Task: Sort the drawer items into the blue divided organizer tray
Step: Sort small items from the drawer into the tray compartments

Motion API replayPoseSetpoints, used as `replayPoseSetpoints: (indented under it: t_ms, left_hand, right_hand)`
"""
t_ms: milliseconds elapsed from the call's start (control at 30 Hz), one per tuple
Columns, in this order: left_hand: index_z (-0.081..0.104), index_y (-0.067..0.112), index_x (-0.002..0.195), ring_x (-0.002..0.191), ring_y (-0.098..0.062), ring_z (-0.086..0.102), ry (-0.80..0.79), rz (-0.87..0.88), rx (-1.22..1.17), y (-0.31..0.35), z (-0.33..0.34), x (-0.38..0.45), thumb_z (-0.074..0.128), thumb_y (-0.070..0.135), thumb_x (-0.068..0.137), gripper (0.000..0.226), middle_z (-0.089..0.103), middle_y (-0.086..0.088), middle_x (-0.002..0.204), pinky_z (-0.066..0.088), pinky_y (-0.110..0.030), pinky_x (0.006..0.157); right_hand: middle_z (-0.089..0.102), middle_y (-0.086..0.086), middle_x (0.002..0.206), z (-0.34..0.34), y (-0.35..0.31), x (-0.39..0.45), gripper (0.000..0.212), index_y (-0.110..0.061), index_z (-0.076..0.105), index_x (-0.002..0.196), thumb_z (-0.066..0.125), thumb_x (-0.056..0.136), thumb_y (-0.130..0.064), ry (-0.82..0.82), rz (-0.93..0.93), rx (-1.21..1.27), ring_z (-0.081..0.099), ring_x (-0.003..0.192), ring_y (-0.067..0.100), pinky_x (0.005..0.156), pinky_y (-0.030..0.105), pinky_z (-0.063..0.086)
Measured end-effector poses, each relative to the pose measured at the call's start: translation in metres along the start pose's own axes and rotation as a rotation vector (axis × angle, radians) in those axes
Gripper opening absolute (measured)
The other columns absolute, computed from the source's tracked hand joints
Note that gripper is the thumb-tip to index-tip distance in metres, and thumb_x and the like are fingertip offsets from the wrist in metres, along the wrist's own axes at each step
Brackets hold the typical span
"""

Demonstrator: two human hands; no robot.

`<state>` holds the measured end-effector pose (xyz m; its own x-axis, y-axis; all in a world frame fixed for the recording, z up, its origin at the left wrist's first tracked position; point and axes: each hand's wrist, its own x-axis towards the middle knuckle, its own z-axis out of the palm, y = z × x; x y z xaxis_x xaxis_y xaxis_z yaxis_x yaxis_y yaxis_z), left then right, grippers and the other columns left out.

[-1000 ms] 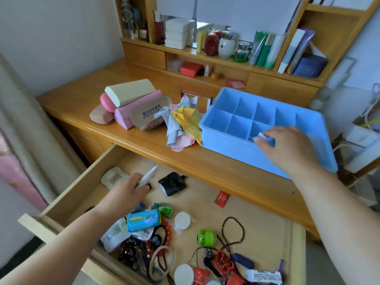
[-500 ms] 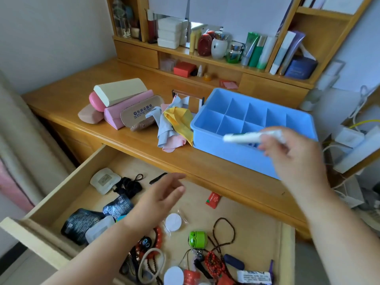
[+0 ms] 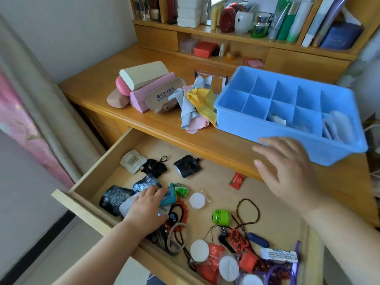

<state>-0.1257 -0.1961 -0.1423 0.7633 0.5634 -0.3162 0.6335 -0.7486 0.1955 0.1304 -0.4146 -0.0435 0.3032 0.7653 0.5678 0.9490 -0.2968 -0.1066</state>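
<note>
Left hand (image 3: 147, 208) down on the teal packet (image 3: 169, 198) and sachets near the drawer (image 3: 86, 182) front-left corner, grip unclear; right hand (image 3: 287, 173) open, empty, nearer the blue organizer tray (image 3: 236, 120) at the desk (image 3: 92, 85) front edge, long axis left-right.

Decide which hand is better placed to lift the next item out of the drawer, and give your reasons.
Left. The left hand already rests on the packets inside the drawer, while the right hand hovers open and empty above the desk edge by the tray.
</note>
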Motion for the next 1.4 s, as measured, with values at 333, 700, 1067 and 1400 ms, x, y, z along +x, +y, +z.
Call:
replayPoseSetpoints:
  t_ms: [333, 700, 1067, 1400]
  left_hand:
    - [0.030, 0.014, 0.139, 0.121, -0.023, 0.044, 0.227, -0.188, 0.336, 0.009, -0.005, 0.035, 0.046, 0.038, 0.093, 0.054, 0.045, -0.004, 0.132, 0.037, -0.033, 0.096]
    - [0.053, 0.025, 0.123, 0.111, -0.021, 0.046, 0.129, 0.242, 0.368, 0.039, 0.002, 0.064, 0.053, 0.010, 0.082, 0.044, 0.052, 0.003, 0.120, 0.032, -0.031, 0.097]
    - [0.056, 0.009, 0.077, 0.059, -0.011, 0.053, -0.107, 0.136, -1.410, 0.105, -0.034, 0.006, 0.075, 0.024, 0.073, 0.025, 0.061, -0.002, 0.066, 0.044, -0.020, 0.057]
    - [0.067, 0.020, 0.102, 0.065, -0.009, 0.057, 0.110, 0.091, -1.352, 0.099, -0.028, 0.012, 0.057, 0.026, 0.091, 0.016, 0.068, -0.001, 0.087, 0.048, -0.020, 0.066]
  right_hand:
    - [0.052, -0.007, 0.137, 0.056, -0.071, -0.077, 0.037, -0.031, 0.061, 0.123, 0.063, 0.086, -0.030, -0.628, 0.091, 0.232, 0.048, 0.124, 0.015, 0.114, 0.035, 0.023]
    - [0.061, -0.018, 0.114, 0.069, -0.074, -0.077, 0.028, -0.029, 0.064, 0.117, 0.052, 0.093, -0.034, -0.713, 0.308, 0.475, 0.051, 0.108, -0.002, 0.089, 0.010, 0.037]
    - [0.074, 0.003, 0.082, 0.035, -0.083, -0.030, 0.013, -0.021, 0.070, 0.099, 0.060, 0.091, -0.016, -0.311, 0.995, 1.150, 0.068, 0.071, 0.014, 0.064, 0.024, 0.053]
    - [0.072, -0.012, 0.086, -0.046, -0.010, 0.055, 0.018, -0.029, 0.072, 0.097, 0.071, 0.082, -0.019, 0.159, 0.595, 0.527, 0.066, 0.077, 0.001, 0.071, 0.013, 0.050]
